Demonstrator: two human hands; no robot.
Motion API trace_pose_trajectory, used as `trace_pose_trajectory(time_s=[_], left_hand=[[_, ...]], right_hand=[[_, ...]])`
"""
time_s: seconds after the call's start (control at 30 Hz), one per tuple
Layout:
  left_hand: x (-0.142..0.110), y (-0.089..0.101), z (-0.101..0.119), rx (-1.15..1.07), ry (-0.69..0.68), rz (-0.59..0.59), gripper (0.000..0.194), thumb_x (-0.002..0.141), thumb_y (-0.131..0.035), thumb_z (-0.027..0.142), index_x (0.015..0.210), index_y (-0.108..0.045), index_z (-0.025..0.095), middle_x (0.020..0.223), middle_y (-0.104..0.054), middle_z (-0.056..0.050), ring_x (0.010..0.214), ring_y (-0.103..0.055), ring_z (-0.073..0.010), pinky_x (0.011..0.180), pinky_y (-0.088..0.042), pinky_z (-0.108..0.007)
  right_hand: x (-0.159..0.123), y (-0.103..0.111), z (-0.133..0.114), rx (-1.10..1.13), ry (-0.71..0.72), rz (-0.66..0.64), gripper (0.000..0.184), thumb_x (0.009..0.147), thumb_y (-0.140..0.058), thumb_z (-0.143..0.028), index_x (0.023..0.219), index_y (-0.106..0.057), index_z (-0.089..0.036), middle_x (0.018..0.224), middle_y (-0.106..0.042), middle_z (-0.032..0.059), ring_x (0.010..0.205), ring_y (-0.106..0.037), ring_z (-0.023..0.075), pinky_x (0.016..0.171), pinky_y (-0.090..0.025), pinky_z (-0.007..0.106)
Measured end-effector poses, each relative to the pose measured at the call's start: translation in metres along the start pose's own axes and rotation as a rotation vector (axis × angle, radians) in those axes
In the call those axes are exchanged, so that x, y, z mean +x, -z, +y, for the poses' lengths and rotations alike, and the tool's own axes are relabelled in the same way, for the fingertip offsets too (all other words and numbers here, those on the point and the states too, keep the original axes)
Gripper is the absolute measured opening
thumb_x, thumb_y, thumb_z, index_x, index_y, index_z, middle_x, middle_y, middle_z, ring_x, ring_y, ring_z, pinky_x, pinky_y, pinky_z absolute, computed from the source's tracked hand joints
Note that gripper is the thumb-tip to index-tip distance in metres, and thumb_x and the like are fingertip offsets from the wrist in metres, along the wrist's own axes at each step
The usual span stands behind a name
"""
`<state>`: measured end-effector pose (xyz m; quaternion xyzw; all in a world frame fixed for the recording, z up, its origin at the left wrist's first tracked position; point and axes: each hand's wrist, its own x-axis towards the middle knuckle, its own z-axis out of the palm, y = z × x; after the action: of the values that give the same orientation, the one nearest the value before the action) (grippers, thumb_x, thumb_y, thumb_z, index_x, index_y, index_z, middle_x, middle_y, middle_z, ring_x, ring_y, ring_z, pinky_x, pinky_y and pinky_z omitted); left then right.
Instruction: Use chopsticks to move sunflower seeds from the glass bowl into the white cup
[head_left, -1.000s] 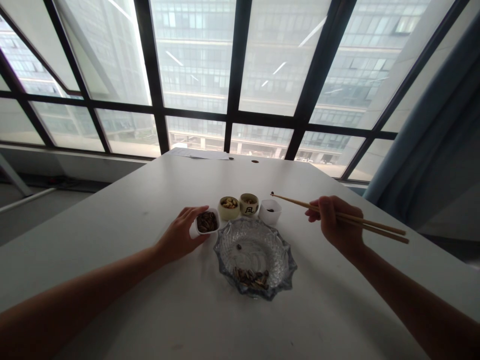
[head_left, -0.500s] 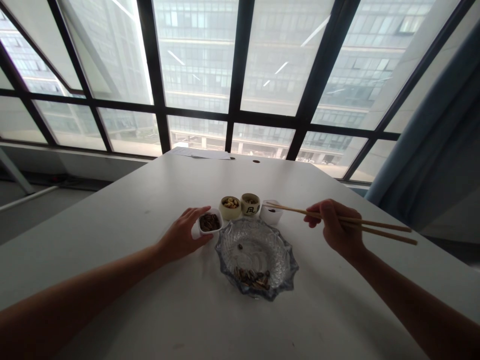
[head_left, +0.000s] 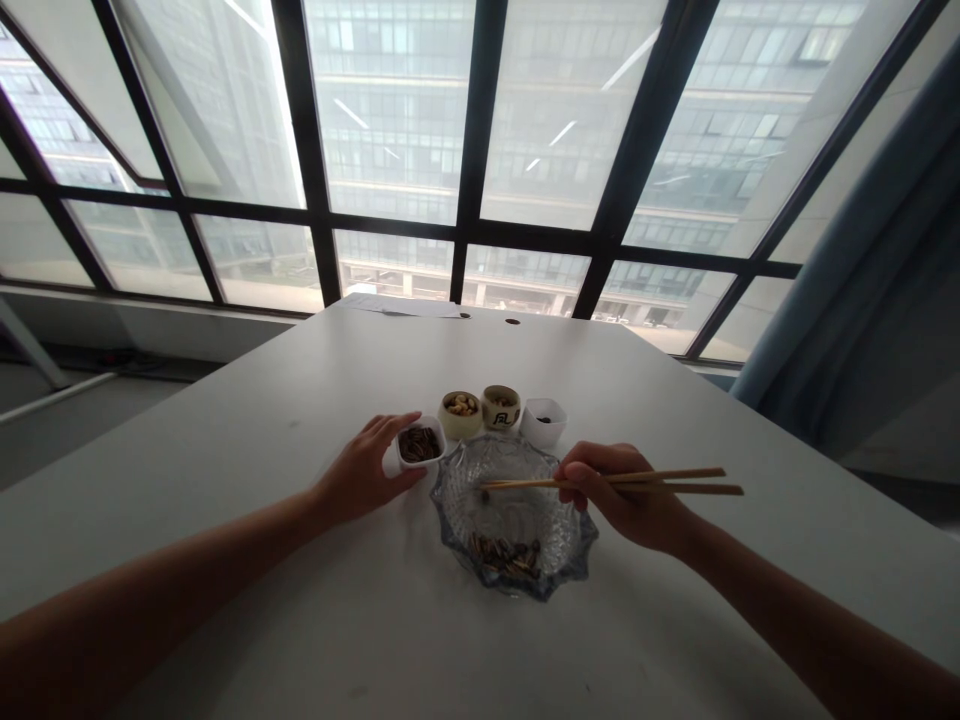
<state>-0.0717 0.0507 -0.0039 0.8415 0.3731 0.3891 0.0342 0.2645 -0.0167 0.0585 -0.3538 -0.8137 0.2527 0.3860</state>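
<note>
My left hand grips a small white square cup between thumb and fingers; dark striped seeds fill it. In my right hand is a pair of wooden chopsticks. Their tips are close together over the left part of a scalloped glass bowl, at a single dark seed; I cannot tell whether they pinch it. More striped seeds lie heaped at the bowl's near side.
Behind the bowl stand a cream cup with pale nuts, a cream cup with a dark character and a white cup with a few dark pieces. Papers lie at the white table's far edge, before the windows.
My right hand has moved left and nearer, bringing the chopstick tips from the right white cup to the lone seed in the glass bowl. My left hand keeps its place.
</note>
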Motion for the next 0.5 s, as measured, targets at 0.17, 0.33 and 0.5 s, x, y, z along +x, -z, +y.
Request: trace_pose_trajectory(time_s=[0.17,0.33,0.5], left_hand=[[0.000,-0.001,0.000,-0.003,-0.009,0.009,0.058,0.083,-0.070,0.035,0.136,-0.052,0.018,0.121,-0.067,-0.013,0.113,-0.063,-0.0283,0.093,-0.056,-0.042],[0.000,0.000,-0.001,0.009,-0.005,0.005,0.058,0.083,-0.069,0.035,0.136,-0.052,0.020,0.121,-0.067,-0.013,0.112,-0.063,-0.0279,0.092,-0.056,-0.042],[0.000,0.000,0.000,0.005,0.014,0.002,0.058,0.082,-0.070,0.036,0.136,-0.053,0.021,0.121,-0.067,-0.012,0.112,-0.064,-0.0277,0.091,-0.057,-0.041]], right_hand=[[-0.001,-0.001,-0.006,-0.032,0.068,0.075,0.038,0.100,-0.051,-0.035,0.071,-0.064,-0.015,0.055,-0.065,0.0038,0.044,-0.059,0.0121,0.042,-0.047,0.020],[0.001,-0.003,-0.013,-0.037,0.118,0.103,0.038,0.101,-0.049,-0.031,0.068,-0.062,-0.016,0.052,-0.063,0.0024,0.041,-0.058,0.0108,0.040,-0.045,0.018],[0.000,-0.008,-0.012,-0.105,0.107,0.032,0.037,0.098,-0.054,-0.028,0.063,-0.059,-0.015,0.049,-0.060,0.0015,0.039,-0.053,0.0088,0.040,-0.040,0.018]])
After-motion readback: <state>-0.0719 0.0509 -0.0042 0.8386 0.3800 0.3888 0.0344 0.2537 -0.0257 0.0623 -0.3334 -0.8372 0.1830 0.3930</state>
